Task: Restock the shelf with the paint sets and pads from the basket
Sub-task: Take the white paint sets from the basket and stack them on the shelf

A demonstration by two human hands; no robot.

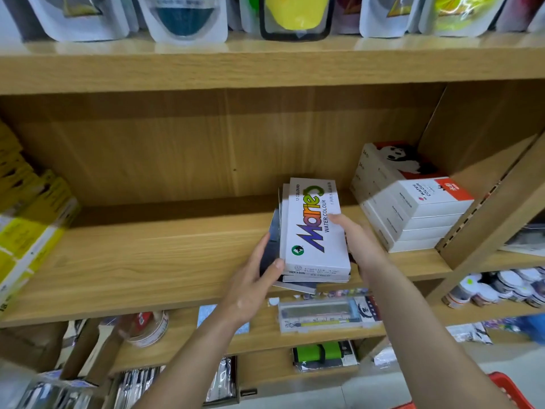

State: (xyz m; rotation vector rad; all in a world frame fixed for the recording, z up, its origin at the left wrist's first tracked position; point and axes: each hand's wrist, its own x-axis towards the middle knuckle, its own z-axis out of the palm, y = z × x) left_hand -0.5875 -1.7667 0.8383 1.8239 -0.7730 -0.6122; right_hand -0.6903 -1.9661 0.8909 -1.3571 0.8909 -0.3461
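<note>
A small stack of white Marie's water colour boxes sits on the wooden shelf, right of its middle, with a dark flat pack under it. My left hand grips the stack's near left corner, thumb on the top box. My right hand presses against the stack's right side, fingers on the top box's edge. A red basket shows only as a rim at the bottom right corner.
A pile of white water colour boxes with a panda print stands to the right against the shelf's side wall. Yellow packs fill the left end. Pouches hang above; tape, a pen case and jars lie on lower shelves.
</note>
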